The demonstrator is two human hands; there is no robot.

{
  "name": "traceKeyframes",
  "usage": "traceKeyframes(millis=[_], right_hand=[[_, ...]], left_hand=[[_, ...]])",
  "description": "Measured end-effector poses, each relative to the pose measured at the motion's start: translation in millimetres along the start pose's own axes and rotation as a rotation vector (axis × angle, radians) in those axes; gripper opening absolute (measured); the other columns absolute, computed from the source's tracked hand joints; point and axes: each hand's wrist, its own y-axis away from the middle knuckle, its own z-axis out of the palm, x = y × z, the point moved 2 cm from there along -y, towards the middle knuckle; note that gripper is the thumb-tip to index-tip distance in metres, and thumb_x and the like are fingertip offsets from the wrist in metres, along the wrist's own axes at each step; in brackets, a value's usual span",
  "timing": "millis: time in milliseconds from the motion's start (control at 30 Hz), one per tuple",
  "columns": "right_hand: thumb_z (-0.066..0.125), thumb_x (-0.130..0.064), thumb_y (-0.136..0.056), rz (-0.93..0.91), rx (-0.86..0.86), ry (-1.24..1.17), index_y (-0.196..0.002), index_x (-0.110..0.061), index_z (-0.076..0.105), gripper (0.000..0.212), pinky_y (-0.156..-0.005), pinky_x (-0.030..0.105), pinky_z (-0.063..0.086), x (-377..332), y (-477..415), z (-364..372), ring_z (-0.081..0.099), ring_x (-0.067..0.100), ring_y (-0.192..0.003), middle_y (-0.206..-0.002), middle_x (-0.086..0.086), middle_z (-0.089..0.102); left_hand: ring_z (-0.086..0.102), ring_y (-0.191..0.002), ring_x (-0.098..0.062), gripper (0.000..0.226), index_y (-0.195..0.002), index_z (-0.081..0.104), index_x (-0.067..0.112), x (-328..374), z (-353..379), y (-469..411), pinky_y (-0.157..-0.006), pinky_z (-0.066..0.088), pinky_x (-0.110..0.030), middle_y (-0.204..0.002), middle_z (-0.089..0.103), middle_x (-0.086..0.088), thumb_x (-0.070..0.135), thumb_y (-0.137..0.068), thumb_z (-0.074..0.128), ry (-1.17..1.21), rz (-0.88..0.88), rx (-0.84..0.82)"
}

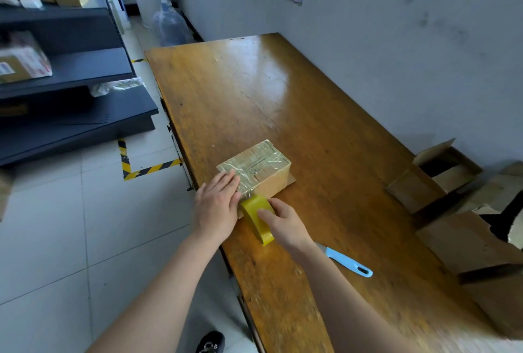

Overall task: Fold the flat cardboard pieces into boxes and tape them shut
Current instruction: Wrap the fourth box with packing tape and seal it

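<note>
- My left hand [218,206] lies flat, fingers straight, on the near end of the box [271,180], pinning it near the table's [283,97] left edge.
- My right hand [284,223] grips the yellow tape roll [254,211] against the box, apparently to pull the strip taut.
- The knife [349,262] lies by my right wrist, likely for cutting.

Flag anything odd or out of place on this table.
The knife lies loose beside the right forearm, its blade partly hidden behind it, an easy thing to brush. The clear tape on the cardboard box looks wrinkled. Nothing spilled.
</note>
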Motion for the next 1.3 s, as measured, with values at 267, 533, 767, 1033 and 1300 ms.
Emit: traceKeyframes(millis=[267, 533, 767, 1033, 1300], right_hand=[[0.056, -0.046, -0.092, 0.099, 0.084, 0.195, -0.075, -0.02, 0.06, 0.032, -0.051, 0.022, 0.036, 11, -12, 4, 0.047, 0.009, -0.058, -0.067, -0.004, 0.053], [0.056, -0.048, -0.085, 0.342, 0.125, 0.351, -0.075, -0.011, 0.063, 0.04, -0.048, 0.025, 0.04, 19, -26, 17, 0.055, 0.015, -0.059, -0.07, 0.002, 0.061], [0.046, -0.071, -0.085, 0.303, 0.091, 0.332, -0.092, -0.014, 0.066, 0.061, -0.051, 0.023, 0.039, 18, -25, 19, 0.061, 0.013, -0.074, -0.083, -0.001, 0.066], [0.054, -0.04, -0.086, 0.224, 0.012, 0.113, -0.087, -0.02, 0.06, 0.021, -0.059, 0.025, 0.039, 17, -21, 3, 0.05, 0.013, -0.074, -0.084, -0.001, 0.056], [0.058, -0.037, -0.088, 0.197, 0.001, 0.06, -0.083, -0.02, 0.059, 0.018, -0.057, 0.025, 0.037, 13, -19, 5, 0.047, 0.012, -0.069, -0.078, -0.002, 0.052]], left_hand=[[0.021, -0.144, -0.006, 0.041, -0.142, 0.045, 0.025, -12, 3, -11, -0.119, 0.013, -0.043, -0.153, 0.034, 0.012, 0.024, -0.101, 0.044, 0.023, 0.019, -0.058], [0.02, -0.144, -0.005, 0.045, -0.142, 0.046, 0.025, -10, 0, -11, -0.118, 0.012, -0.04, -0.153, 0.034, 0.011, 0.034, -0.098, 0.049, 0.064, 0.004, -0.049], [0.042, -0.133, -0.02, 0.052, -0.125, 0.06, 0.012, 4, 3, -11, -0.105, 0.04, -0.042, -0.139, 0.053, -0.002, 0.031, -0.08, 0.075, -0.053, 0.024, 0.061], [0.046, -0.123, -0.03, 0.053, -0.112, 0.056, 0.009, 10, 8, -20, -0.086, 0.048, -0.044, -0.127, 0.054, -0.009, 0.027, -0.069, 0.083, -0.191, 0.04, 0.059], [0.027, -0.141, -0.027, 0.054, -0.129, 0.05, 0.007, 4, 13, -14, -0.113, 0.033, -0.043, -0.148, 0.038, -0.01, 0.009, -0.08, 0.074, 0.101, 0.051, 0.046]])
